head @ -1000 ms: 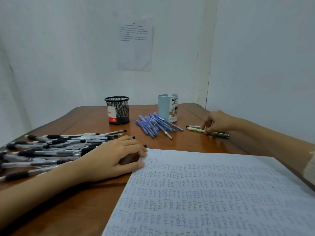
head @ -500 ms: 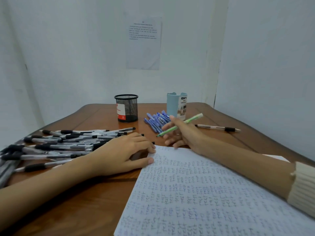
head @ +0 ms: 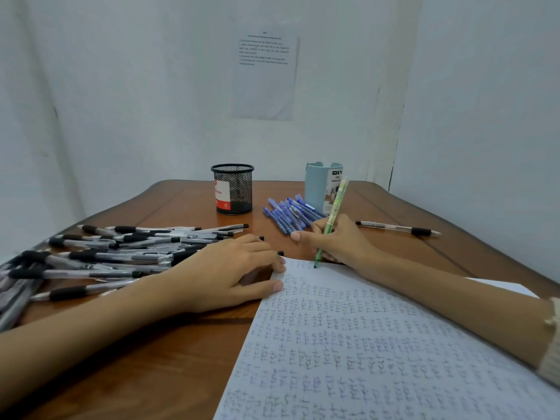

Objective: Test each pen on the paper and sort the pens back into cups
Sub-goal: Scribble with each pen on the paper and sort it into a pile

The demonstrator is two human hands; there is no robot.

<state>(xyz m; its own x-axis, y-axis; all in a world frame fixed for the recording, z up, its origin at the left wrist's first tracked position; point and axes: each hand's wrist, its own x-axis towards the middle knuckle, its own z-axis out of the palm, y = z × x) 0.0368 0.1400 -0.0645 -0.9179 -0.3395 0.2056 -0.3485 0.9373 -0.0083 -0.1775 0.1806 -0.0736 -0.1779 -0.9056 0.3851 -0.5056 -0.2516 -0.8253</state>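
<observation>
My right hand grips a green pen upright, its tip touching the far top edge of the paper, which is covered in small ink marks. My left hand rests flat on the table, its fingertips on the paper's top left corner. A black mesh cup and a light blue cup stand at the back. Several blue pens lie beside the blue cup. A big pile of black-grip pens lies at the left.
One clear pen with a black grip lies alone on the wooden table at the right. White walls close in behind and to the right, with a printed sheet stuck on the back wall.
My right hand picked the green pen up from the table's right side, carried it over and turned it upright, tip down on the paper. The left hand stayed put.
</observation>
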